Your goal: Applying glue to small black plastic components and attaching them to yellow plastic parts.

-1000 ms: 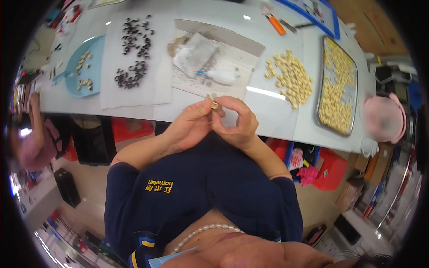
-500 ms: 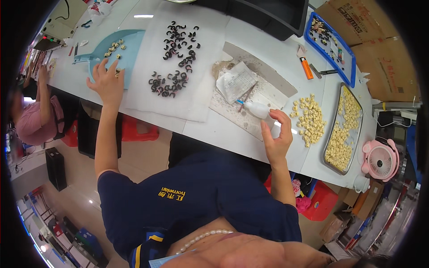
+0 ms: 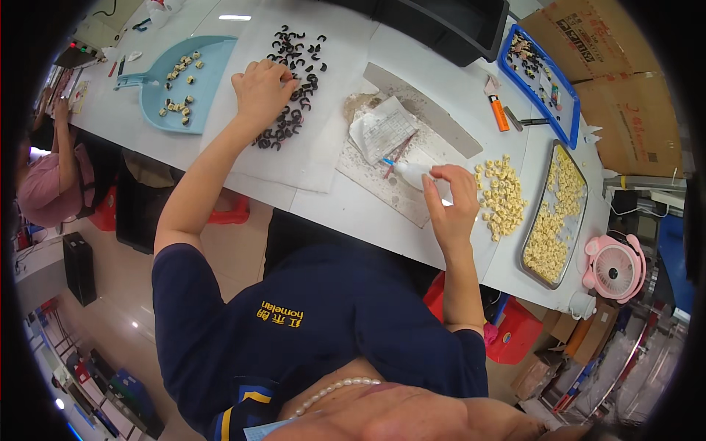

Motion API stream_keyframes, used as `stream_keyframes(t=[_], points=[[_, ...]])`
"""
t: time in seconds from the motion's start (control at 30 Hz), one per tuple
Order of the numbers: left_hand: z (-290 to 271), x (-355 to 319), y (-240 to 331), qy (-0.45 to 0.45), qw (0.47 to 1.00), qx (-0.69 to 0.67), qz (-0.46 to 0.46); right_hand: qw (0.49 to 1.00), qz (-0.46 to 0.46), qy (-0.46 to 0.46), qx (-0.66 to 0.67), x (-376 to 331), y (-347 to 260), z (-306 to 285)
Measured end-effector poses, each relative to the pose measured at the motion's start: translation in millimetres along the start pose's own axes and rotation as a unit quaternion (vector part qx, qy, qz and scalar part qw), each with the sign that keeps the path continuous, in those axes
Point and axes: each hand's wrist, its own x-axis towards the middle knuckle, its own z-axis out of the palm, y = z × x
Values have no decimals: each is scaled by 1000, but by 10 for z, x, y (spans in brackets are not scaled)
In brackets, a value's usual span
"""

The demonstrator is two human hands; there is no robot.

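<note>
My left hand (image 3: 262,92) is over the scattered black curved pieces (image 3: 293,55). Its fingers are curled and the fingertips are pinched together beside the pieces; whatever they hold is too small to make out. My right hand (image 3: 454,200) grips the rounded end of a white squeeze bottle (image 3: 413,174) between thumb and fingers. The bottle's thin blue tip points left, above a stained cardboard sheet (image 3: 382,192). On the left lies a light-blue dustpan (image 3: 209,55) with several cream pieces (image 3: 175,109) marked with black. A pile of plain cream pieces (image 3: 501,198) lies right of my right hand.
A metal tray (image 3: 523,257) of cream pieces and a blue tray (image 3: 507,55) of mixed bits stand at the right. Crumpled paper (image 3: 382,136) rests on the cardboard. Beyond are an orange lighter (image 3: 499,114), a black bin (image 3: 441,33) and a pink fan (image 3: 615,270). Another person (image 3: 55,180) sits at far left.
My left hand has left the dustpan and moved right to the black pieces, its fingers drawing together. The right hand stays at the bottle. The whole view has shifted slightly.
</note>
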Motion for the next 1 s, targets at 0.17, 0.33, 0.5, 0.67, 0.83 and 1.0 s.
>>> stream_keyframes(t=[0.17, 0.33, 0.5, 0.67, 0.83, 1.0], points=[[-10, 17, 77, 41, 999, -4, 0, 999, 28, -29, -31, 13, 163, 33], [100, 73, 81, 34, 999, -15, -5, 994, 46, -95, 15, -41, 272, 125], [84, 122, 124, 33, 999, -17, -31, 994, 46, -99, 11, -68, 251, 77], [129, 213, 60, 16, 999, -38, -13, 991, 58, -123, 15, -47, 222, 79], [167, 237, 34, 14, 998, -66, -19, 992, 43, -117, -9, -50, 237, 116], [186, 250, 22, 47, 998, -42, 8, 975, 176, -112, 75, -78, 95, -26]])
